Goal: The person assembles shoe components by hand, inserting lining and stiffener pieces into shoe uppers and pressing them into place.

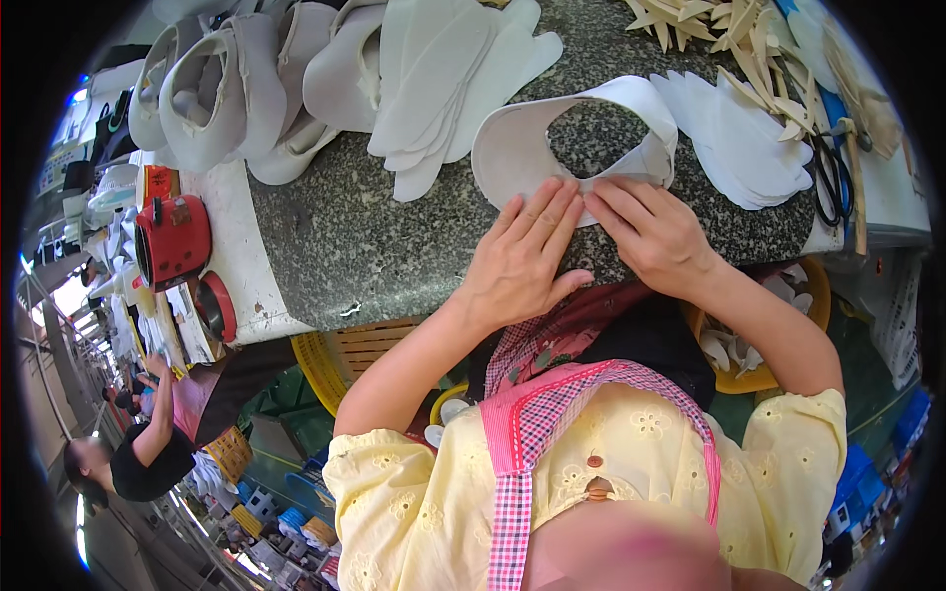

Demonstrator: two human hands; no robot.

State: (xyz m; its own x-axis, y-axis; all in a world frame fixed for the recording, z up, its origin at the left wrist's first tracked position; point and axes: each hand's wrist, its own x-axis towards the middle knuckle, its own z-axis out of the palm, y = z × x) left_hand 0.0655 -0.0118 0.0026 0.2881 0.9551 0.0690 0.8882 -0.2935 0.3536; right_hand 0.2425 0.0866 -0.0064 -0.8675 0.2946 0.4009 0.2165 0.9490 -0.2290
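Left of the speckled grey stone slab sits a boxy red device. At the slab's far left lie rounded off-white shoe uppers, then flat white sole-shaped sheets. On the slab's near middle, the left hand, fingers flat and thumb spread, presses a curved white shoe upper; the right hand's bent fingers press beside it, whether pinching I cannot tell. Thin white pieces lie at the slab's right.

Upper: on slab, between left stack and right stack.
Left stack: right of sewn uppers.
Right stack: left of handled tool.
Strips: behind right stack.
Basket: below slab's front edge, holding pieces.
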